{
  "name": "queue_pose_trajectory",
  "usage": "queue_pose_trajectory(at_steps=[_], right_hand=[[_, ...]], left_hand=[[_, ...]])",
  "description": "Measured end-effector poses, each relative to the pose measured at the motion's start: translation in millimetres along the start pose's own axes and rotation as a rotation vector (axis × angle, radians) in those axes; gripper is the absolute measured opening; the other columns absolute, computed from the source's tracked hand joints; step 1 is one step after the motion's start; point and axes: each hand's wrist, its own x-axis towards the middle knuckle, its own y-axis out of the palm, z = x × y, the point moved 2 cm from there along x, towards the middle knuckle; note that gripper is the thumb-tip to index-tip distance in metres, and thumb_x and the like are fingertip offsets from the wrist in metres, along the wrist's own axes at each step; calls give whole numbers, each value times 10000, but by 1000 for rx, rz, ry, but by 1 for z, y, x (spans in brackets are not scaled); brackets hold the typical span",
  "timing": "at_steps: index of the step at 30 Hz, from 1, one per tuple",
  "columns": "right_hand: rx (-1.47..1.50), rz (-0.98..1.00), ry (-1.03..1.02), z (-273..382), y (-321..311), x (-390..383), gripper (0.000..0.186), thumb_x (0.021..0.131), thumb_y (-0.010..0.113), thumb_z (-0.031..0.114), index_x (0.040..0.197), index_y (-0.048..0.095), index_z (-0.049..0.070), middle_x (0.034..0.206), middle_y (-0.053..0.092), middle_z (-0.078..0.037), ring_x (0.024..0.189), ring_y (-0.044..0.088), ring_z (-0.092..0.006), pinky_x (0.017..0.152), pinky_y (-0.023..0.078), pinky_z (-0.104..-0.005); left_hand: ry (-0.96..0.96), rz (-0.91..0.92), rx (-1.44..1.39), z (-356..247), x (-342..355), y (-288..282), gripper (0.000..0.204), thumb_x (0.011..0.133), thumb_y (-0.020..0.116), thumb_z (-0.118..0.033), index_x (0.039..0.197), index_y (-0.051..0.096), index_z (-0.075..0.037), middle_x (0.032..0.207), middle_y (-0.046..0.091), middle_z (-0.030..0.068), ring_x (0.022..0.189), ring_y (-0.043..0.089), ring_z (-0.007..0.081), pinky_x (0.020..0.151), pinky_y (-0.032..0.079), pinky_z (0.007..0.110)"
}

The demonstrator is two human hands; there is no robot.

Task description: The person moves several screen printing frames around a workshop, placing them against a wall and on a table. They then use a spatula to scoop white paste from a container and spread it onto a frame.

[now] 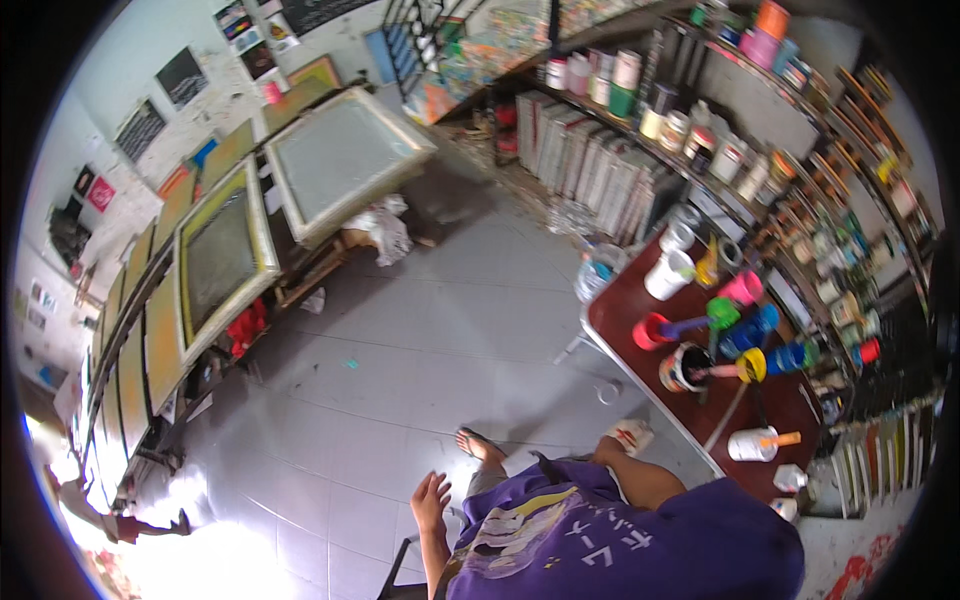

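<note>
My left hand hangs by my hip with the fingers loosely spread, holding nothing, over the grey tiled floor. My right hand is wrapped in a pale cloth or glove near the near edge of the counter; I cannot tell whether it is spread or closed, or whether it grips anything.

Closest to that hand, a white tub lies on the dark red counter with an orange-handled tool stuck in it. It looks like thin plastic, light if nearly empty, probably slick with paint, so I would take it round the body rather than by the tool. Just beyond it is a round pot, smeared with dark and orange paint, a stick resting across its rim. It likely carries wet paint, so it wants a level grip by the wall.

Farther along the counter stand cups in pink, green, blue and yellow. Shelves of jars rise behind. Across the floor, framed printing screens lean on a long bench.
</note>
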Motion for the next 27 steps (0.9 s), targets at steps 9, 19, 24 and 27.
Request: queue_pose_trajectory(at_steps=[9,19,24,27], right_hand=[[138,-369,-227,184,-98,36,294,786,755,403,859,767,118,837,720,-158,863,698,-336,776,537,-437],[524,-540,-179,234,-166,-7,306,727,825,346,803,731,65,818,691,-125,786,675,-308,721,523,-412],[601,-604,-216,238,-228,36,234,842,671,315,845,746,94,858,675,-155,836,655,-357,757,513,-468],[659,-745,-282,249,-285,68,296,874,640,372,842,754,101,841,677,-139,820,648,-345,730,505,-454]], left_hand=[[302,-18,79,-220,147,6,460,968,635,-284,1310,578,18,1136,702,111,958,676,179,780,515,297],[122,337,337,-246,254,134,440,962,639,-289,1293,587,-4,1139,702,89,963,678,174,783,518,316],[113,646,517,-273,267,264,457,968,617,-275,1314,561,17,1145,706,94,959,690,174,737,518,278],[184,812,629,-299,277,335,450,952,645,-250,1311,575,12,1115,714,87,933,693,154,717,517,255]])
